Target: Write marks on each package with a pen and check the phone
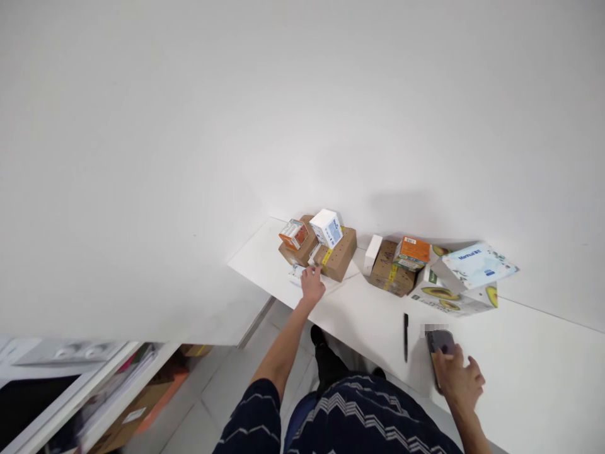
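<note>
My left hand reaches out to the left end of the white table and closes on a small light-blue and white packet lying flat beside a brown cardboard box. On that pile sit a white and blue carton and an orange and white carton. My right hand rests on the table near me, fingers over a dark phone-like device. A black pen lies between the two hands.
Further right stand a second brown box with an orange and green carton on it, a white box, and an avocado-printed box topped by a white and blue pack. Shelves with papers are at the lower left.
</note>
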`<state>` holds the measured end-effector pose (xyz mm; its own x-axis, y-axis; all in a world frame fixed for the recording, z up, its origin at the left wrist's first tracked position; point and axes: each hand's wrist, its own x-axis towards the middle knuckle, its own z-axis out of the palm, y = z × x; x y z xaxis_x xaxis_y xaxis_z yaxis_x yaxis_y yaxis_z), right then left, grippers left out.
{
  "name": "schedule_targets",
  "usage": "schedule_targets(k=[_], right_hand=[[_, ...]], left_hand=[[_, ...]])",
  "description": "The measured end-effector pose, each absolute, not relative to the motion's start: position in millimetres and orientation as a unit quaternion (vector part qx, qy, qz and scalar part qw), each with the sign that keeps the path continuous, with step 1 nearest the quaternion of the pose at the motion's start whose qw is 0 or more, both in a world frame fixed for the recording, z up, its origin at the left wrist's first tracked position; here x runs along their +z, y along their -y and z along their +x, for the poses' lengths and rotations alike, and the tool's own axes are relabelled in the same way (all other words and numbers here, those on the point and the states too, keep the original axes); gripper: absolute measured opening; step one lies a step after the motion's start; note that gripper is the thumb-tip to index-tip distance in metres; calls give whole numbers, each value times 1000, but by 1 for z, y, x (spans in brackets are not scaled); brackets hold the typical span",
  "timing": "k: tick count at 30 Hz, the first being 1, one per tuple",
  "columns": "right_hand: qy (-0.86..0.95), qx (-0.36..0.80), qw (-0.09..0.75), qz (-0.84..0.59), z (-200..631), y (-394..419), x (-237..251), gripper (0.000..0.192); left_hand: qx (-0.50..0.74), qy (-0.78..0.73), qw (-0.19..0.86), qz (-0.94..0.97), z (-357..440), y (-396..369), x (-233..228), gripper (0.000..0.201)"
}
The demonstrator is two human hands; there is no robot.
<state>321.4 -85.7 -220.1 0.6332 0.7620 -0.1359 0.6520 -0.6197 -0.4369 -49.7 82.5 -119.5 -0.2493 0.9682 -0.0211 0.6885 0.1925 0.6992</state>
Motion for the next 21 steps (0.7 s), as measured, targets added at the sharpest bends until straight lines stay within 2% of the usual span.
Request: schedule_targets(k=[4, 9, 14, 18, 21], right_hand=[[421, 177, 203, -866, 317, 69, -205, 69], [485, 188, 260, -814, 304, 54, -187, 67], [472, 236, 282, -801, 301, 61, -175, 67], [482, 278, 276, -784, 299, 61, -167, 64], [480, 360, 305, -740, 287, 52, -156, 58]], left_hand=[[182, -759, 213, 588, -86, -89, -119, 67], [115, -750, 209, 617, -83, -100, -125, 48], [123, -704, 251, 652, -78, -92, -120, 34], [161, -686, 290, 648, -74, -72, -106, 42], [211, -676, 317, 631, -57, -48, -86, 52]])
